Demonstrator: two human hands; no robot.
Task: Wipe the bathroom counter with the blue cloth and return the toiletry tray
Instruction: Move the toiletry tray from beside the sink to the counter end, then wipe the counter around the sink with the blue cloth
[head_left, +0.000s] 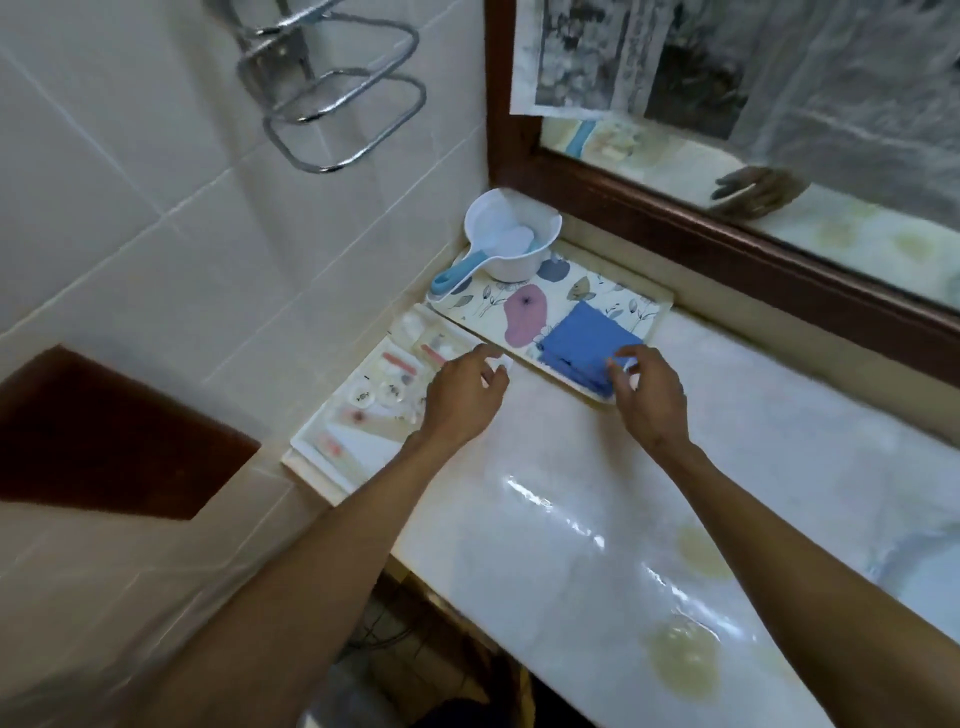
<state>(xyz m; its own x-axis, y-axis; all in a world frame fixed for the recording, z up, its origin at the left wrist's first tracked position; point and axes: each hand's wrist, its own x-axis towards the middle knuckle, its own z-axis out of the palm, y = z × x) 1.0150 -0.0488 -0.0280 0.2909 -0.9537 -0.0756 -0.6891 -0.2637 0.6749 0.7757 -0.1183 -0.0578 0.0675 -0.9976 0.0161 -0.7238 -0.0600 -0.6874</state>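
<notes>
A folded blue cloth (587, 345) lies on a floral mat (524, 306) at the back of the glossy white counter (597, 509). My right hand (647, 395) hovers at the cloth's near right corner, fingers spread, fingertips touching or just above it. A white toiletry tray (363, 410) with several small packets and jars sits at the counter's left end, against the tiled wall. My left hand (462, 397) is over the tray's right edge, fingers loosely curled, holding nothing that I can see.
A white scoop with a blue handle (506, 244) stands in the back corner on the mat. A wood-framed mirror (727, 228) runs along the back. A chrome towel rack (332, 104) hangs on the left wall. A basin edge shows at far right.
</notes>
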